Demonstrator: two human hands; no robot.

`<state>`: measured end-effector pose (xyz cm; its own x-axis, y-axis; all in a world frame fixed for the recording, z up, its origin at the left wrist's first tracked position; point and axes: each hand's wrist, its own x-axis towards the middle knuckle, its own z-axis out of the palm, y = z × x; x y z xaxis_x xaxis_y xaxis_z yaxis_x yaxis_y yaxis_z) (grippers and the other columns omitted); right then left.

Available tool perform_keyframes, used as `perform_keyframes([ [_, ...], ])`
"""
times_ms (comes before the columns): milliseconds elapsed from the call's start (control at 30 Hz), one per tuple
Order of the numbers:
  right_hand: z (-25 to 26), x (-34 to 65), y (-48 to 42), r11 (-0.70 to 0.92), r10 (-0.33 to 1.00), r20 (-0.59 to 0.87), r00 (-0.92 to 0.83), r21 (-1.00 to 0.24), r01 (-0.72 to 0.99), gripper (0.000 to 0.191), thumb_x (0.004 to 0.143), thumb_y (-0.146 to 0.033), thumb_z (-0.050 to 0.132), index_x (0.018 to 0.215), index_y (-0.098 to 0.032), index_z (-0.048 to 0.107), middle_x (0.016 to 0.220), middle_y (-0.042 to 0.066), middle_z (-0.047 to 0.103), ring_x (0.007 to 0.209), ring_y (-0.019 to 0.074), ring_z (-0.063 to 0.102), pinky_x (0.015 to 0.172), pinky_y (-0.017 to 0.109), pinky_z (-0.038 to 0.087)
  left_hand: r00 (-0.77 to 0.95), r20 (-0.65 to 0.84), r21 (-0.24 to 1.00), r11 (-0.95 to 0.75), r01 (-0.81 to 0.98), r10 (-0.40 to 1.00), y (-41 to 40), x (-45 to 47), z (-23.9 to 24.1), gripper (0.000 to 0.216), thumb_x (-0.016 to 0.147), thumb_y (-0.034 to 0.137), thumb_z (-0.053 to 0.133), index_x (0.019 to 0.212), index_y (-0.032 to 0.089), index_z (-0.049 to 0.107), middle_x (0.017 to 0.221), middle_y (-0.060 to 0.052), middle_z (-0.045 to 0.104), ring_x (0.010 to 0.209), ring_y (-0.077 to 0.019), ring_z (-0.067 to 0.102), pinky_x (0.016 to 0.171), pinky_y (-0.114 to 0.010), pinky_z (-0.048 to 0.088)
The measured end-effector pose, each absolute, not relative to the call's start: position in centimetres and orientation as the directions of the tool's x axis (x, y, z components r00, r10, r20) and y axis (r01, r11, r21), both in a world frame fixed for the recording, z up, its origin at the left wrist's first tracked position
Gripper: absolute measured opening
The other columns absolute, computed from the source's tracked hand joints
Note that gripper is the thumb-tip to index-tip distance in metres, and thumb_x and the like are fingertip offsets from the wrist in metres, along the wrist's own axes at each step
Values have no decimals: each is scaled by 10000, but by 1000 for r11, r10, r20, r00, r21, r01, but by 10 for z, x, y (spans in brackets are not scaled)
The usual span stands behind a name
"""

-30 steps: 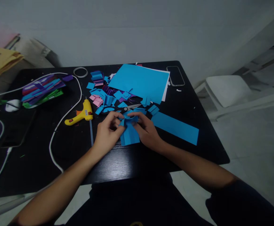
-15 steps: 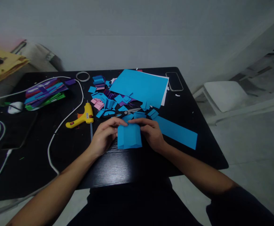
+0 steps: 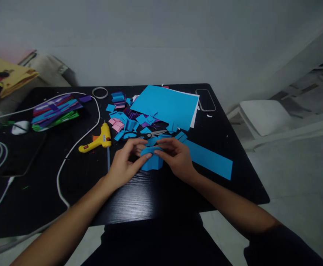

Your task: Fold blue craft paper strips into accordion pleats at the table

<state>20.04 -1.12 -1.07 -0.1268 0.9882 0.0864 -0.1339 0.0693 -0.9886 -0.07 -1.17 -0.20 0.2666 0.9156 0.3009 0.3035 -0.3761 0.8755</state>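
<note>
Between my two hands is a folded piece of blue paper (image 3: 152, 163), creased lengthwise and bent into a curved shape above the dark table (image 3: 139, 199). My left hand (image 3: 126, 162) pinches its left side, thumb on the near face and fingers behind. On the right side, my right hand (image 3: 178, 159) grips it the same way, with the thumb near its top edge. Just beyond the hands lie scissors (image 3: 157, 133), their handles partly covered by paper pieces. A long blue paper strip (image 3: 210, 159) extends to the right of my right hand.
A yellow glue gun (image 3: 102, 139) lies left of my left hand, near a white cable (image 3: 80, 141). Small blue paper pieces (image 3: 128, 123), a blue sheet (image 3: 165, 105) and a phone (image 3: 206, 99) lie farther back. Bundled colored strips (image 3: 56, 111) are at left.
Both thumbs have come onto the near face of the blue paper. The paper, flatter and facing me before, is now bent and tilted, with its upper edge curved.
</note>
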Motion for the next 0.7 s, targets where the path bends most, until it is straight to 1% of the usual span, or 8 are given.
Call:
perform_keyframes([
  [33, -10, 200, -11, 72, 989, 87, -120, -989, -129, 288, 806, -302, 846, 1059, -250, 719, 972, 20, 810, 959, 218, 785, 894, 382, 644, 263, 280, 888, -353, 293, 923, -11, -1, -2, 355, 920, 297, 728, 1250, 218, 624, 932, -17, 732, 813, -151, 696, 749, -257, 553],
  [67, -10, 200, -11, 78, 989, 92, -115, -989, -124, 284, 804, -303, 847, 1054, -249, 722, 975, 21, 811, 966, 220, 786, 904, 388, 646, 260, 268, 889, -342, 305, 928, -11, -1, -1, 319, 925, 312, 721, 1219, 209, 651, 892, -13, 730, 787, -148, 693, 733, -252, 550],
  [133, -9, 200, -12, 95, 988, 108, -111, -988, -118, 275, 802, -306, 848, 1044, -250, 729, 985, 21, 813, 982, 220, 785, 921, 395, 646, 246, 270, 861, -348, 371, 931, -10, -1, 2, 201, 926, 336, 716, 1064, 191, 729, 789, -2, 715, 698, -133, 662, 666, -232, 522],
  [200, -8, 199, -13, 108, 987, 120, -108, -988, -112, 262, 801, -305, 849, 1032, -251, 739, 1000, 23, 813, 992, 217, 782, 928, 392, 645, 227, 289, 833, -361, 420, 930, -9, -1, 5, 176, 915, 351, 724, 934, 182, 765, 704, 10, 694, 616, -118, 618, 597, -219, 484],
  [233, -8, 199, -13, 110, 987, 122, -109, -988, -109, 257, 801, -304, 848, 1030, -250, 744, 1006, 24, 812, 992, 214, 781, 927, 390, 645, 215, 296, 828, -362, 428, 931, -9, -1, 6, 180, 909, 353, 730, 912, 179, 773, 684, 13, 690, 592, -113, 603, 576, -216, 470],
  [367, -6, 200, -13, 107, 983, 120, -141, -990, -96, 236, 815, -312, 835, 1030, -242, 768, 1016, 29, 809, 965, 207, 776, 887, 366, 644, 183, 290, 842, -342, 417, 939, -10, 0, 7, 177, 883, 344, 757, 899, 170, 788, 678, 8, 708, 573, -110, 599, 557, -210, 460],
  [533, -5, 202, -12, 101, 979, 102, -175, -995, -14, 158, 858, -349, 795, 962, -231, 797, 919, 25, 811, 859, 193, 765, 791, 337, 631, 185, 277, 848, -330, 414, 943, -11, 0, 9, 152, 862, 336, 778, 885, 188, 806, 664, 5, 721, 563, -117, 607, 554, -215, 469],
  [700, -7, 202, -12, 117, 981, 117, -157, -993, -9, 109, 865, -325, 790, 930, -239, 802, 903, 14, 813, 846, 186, 762, 784, 329, 619, 178, 263, 865, -313, 392, 948, -11, 1, 10, 147, 836, 335, 808, 883, 195, 812, 682, 2, 742, 579, -127, 634, 570, -221, 496],
])
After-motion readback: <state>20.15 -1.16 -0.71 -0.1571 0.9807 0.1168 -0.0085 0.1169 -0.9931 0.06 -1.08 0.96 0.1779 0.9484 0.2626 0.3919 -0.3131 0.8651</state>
